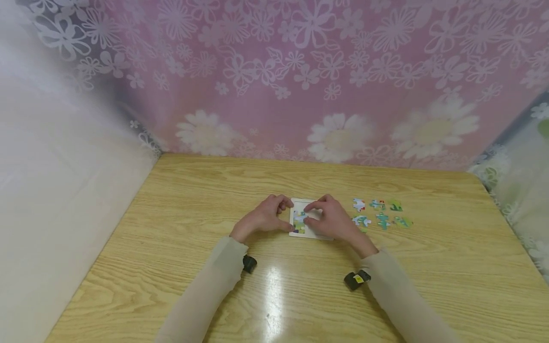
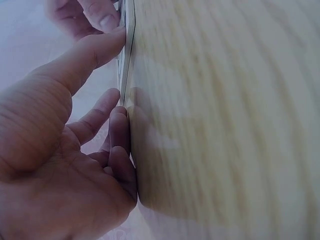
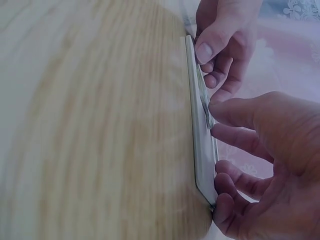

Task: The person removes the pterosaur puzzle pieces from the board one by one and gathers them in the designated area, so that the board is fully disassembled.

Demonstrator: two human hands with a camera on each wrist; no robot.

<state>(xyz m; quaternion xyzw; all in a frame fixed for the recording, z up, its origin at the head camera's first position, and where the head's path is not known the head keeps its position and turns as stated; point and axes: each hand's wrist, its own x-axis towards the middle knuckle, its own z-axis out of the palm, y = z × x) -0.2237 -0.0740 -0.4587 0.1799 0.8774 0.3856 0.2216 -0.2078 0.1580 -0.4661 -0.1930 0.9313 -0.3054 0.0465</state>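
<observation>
A white-rimmed puzzle tray [image 1: 310, 237] lies on the wooden table, with joined colourful puzzle pieces [image 1: 299, 226] along its left side. My left hand [image 1: 263, 217] holds the tray's left end, thumb at the near corner and index finger towards the far corner. The other left fingers curl beside the edge, as the left wrist view shows. My right hand [image 1: 336, 221] reaches over the tray's right part. Its thumb and index finger pinch a puzzle piece [image 1: 302, 216] at the joined section; that piece is partly hidden. In the right wrist view, the remaining right fingers rest along the tray's rim [image 3: 193, 120].
Several loose puzzle pieces [image 1: 382, 220] lie in rows to the right of the tray, one partly behind the right wrist. The wooden table [image 1: 193, 190] ends at a pink flowered curtain [image 1: 266, 95] at the back. Pale sheeting [image 1: 64, 166] hangs on the left.
</observation>
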